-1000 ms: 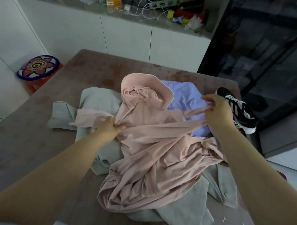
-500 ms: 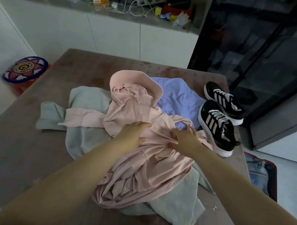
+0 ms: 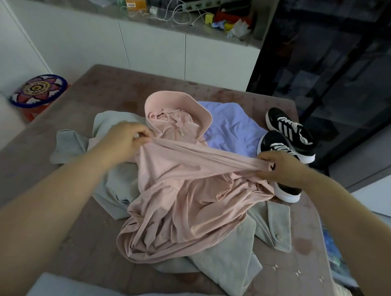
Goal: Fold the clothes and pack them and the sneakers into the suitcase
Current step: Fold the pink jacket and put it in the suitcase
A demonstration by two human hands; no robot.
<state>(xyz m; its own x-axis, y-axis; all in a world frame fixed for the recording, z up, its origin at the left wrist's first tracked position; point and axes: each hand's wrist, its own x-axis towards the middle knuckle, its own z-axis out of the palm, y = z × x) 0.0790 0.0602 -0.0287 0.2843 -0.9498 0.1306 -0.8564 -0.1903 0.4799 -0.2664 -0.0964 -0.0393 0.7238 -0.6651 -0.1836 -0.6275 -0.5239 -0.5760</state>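
Left hand (image 3: 125, 140), right hand (image 3: 280, 169) now wider apart, pink hoodie (image 3: 181, 206) taut between.

Layout of the table (image 3: 59, 219). We see the hooded top (image 3: 192, 203) lying over the buttoned garment (image 3: 227, 253), which spreads out to the left and toward us. Behind and right of the top lies a third garment (image 3: 231, 129), and right of that, at the table's edge, the sneakers (image 3: 287, 131) sit side by side. Our left hand (image 3: 123, 141) and right hand (image 3: 284, 169) hold the top's sleeve stretched above it. A stool (image 3: 38, 90) stands left of the table, a counter (image 3: 163, 22) behind it.
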